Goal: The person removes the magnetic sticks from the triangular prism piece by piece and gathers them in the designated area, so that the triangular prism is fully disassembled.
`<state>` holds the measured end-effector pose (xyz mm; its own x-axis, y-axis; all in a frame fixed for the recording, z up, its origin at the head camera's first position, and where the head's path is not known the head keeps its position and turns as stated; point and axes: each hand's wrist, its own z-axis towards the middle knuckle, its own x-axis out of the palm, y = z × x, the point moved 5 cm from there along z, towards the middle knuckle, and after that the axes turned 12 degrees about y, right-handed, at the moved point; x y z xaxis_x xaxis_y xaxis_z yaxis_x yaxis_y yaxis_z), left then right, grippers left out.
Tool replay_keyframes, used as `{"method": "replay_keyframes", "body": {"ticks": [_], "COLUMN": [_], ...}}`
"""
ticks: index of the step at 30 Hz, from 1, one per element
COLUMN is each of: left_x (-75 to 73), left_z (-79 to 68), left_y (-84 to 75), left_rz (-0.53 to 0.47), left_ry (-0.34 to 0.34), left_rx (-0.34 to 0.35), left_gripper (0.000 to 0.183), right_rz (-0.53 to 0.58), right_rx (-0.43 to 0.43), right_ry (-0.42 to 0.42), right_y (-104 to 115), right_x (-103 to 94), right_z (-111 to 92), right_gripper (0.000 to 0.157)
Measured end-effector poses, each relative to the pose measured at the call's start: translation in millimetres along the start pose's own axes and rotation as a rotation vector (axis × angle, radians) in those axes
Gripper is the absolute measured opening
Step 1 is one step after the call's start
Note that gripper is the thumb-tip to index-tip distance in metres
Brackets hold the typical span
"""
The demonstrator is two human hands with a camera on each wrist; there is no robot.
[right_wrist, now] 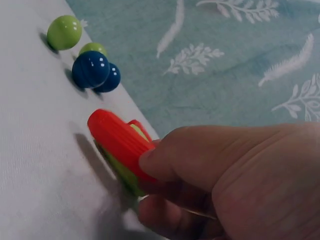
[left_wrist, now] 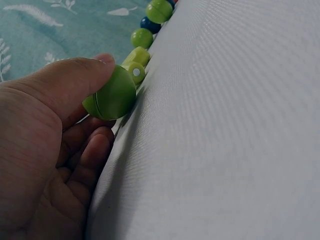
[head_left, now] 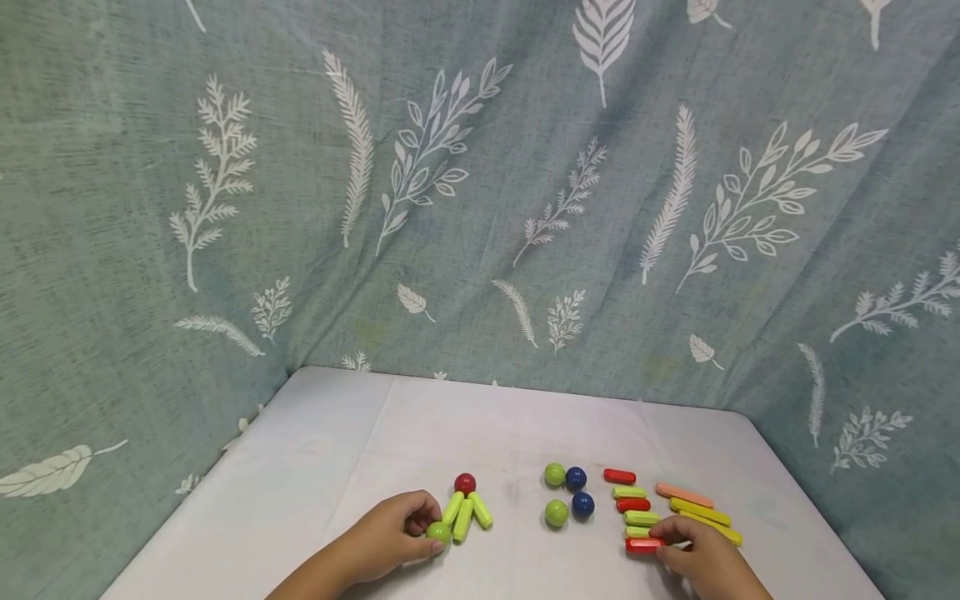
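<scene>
My left hand pinches a light green ball between thumb and fingers, close to the lower left of three yellow-green rods. Those rods fan out below a red ball. Seen from the left wrist, the green ball has a seam line, and a rod behind it shows a round silver end. On the right, my right hand holds a short red rod by one end. In the right wrist view that red rod tilts above a yellow-green rod.
Two green balls and two dark blue balls sit mid-table. Short red and yellow-green rods form a column to their right. Longer yellow rods and an orange rod lie beyond. Patterned green cloth surrounds the white table.
</scene>
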<state>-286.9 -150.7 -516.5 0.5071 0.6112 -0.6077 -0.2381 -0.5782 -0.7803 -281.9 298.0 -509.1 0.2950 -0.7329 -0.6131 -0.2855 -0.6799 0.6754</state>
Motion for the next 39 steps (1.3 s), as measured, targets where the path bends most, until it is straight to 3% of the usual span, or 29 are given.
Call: {"method": "replay_keyframes", "body": {"ticks": [22, 29, 33, 39], "left_x": [0.0, 1.8, 1.8, -1.1], "left_z": [0.5, 1.7, 1.7, 1.7], "left_y": [2.2, 2.5, 3.5, 4.3], "left_rz": [-0.017, -0.025, -0.026, -0.02], "left_ry": [0.006, 0.01, 0.007, 0.001], "left_rx": [0.005, 0.014, 0.008, 0.009], "left_gripper": [0.032, 0.031, 0.032, 0.032], "right_rz": [-0.086, -0.044, -0.012, 0.032], "right_rx": [0.039, 0.052, 0.044, -0.037], "right_ry": [-0.034, -0.049, -0.08, -0.146], "right_y": [-17, -17, -8, 30], "right_x": [-0.9, 0.4, 2.1, 18.3], "right_z": [15, 16, 10, -2], "right_gripper": [0.02, 0.023, 0.028, 0.033]}}
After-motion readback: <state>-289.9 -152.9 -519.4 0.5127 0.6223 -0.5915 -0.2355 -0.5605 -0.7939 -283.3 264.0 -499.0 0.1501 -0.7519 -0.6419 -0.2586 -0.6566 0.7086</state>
